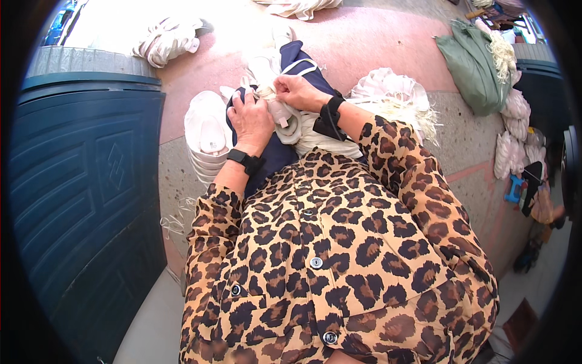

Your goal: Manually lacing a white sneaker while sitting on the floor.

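In my lap, over dark blue trousers, lies a white shoe-shaped piece of fabric with a pale tab. My left hand is closed at its left side, fingers bent over cream-white strips. On the other side my right hand is curled in a pinch near the same strips; what sits between its fingertips is too small to make out. A white cord loop rises over the dark cloth just beyond the right hand. Part of the white piece is hidden by both hands.
A stack of white shoe-shaped pieces stands left of my leg. White bundles lie on the floor ahead, and a frayed white pile sits at the right. Beyond it are a green sack and hanging bundles. A blue panelled door borders the left.
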Motion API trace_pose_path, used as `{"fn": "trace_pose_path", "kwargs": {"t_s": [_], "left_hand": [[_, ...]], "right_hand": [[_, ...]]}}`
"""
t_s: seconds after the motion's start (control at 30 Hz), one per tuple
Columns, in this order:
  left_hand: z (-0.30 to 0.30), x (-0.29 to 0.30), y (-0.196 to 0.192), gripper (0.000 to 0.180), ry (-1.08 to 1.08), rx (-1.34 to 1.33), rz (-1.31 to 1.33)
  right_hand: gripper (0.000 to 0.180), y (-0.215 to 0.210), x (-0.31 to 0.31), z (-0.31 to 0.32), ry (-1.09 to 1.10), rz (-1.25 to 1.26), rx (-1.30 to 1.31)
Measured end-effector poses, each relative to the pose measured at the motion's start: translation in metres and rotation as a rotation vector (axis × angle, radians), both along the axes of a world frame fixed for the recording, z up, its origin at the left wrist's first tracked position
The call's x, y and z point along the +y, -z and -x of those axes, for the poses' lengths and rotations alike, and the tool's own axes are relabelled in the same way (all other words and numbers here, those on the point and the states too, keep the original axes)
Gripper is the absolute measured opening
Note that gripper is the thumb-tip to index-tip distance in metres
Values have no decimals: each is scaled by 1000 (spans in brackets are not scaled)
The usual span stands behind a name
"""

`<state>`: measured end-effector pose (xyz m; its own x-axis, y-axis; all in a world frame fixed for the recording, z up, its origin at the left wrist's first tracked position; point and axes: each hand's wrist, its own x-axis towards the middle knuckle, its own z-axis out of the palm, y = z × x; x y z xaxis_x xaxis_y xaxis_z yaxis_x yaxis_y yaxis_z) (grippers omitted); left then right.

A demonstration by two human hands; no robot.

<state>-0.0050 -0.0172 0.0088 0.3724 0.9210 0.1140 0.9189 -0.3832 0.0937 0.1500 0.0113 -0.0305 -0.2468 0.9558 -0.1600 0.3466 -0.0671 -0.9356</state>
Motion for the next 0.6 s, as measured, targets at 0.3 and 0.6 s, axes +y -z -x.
{"fn": "trace_pose_path", "kwargs": {"t_s": [0.3, 0.6], "left_hand": [[2, 6, 16, 16, -127, -214, 172], [28, 24, 26, 10, -138, -821, 100]], "right_hand": [[14, 2, 5, 3, -10, 13, -33], [23, -14, 3, 4, 43, -47, -198]]}}
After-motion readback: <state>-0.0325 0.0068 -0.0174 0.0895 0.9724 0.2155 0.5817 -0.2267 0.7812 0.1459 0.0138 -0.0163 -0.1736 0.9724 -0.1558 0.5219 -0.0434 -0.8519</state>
